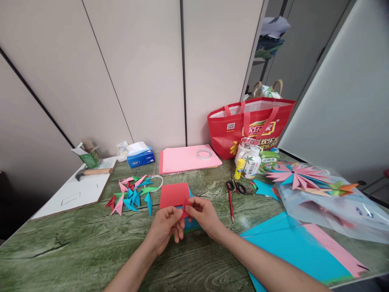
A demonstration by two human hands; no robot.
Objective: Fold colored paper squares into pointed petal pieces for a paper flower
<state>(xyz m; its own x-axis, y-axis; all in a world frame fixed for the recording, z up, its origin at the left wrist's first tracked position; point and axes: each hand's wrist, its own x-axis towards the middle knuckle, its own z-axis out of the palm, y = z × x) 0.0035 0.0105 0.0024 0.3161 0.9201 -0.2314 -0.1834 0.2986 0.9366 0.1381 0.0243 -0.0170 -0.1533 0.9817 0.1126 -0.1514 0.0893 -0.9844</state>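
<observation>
A small folded piece of red paper [185, 208] is pinched between both my hands at the middle of the table. My left hand [167, 223] grips its left side between thumb and fingers. On its right edge, my right hand [202, 213] has thumb and forefinger closed. Just behind lies a stack of red paper squares [174, 194], with blue paper [191, 224] showing partly under my hands. Left of the stack are several folded paper pieces [131, 197] in pink, blue, green and red, near a white ring [158, 183].
A red pencil [231, 206], black scissors [236, 186] and a glue stick [239, 168] lie or stand to the right. Blue sheets [291, 247] and a paper flower [299, 177] are further right. Behind are pink paper [185, 159], a red bag [221, 134], tissues [140, 158] and a hammer [94, 172].
</observation>
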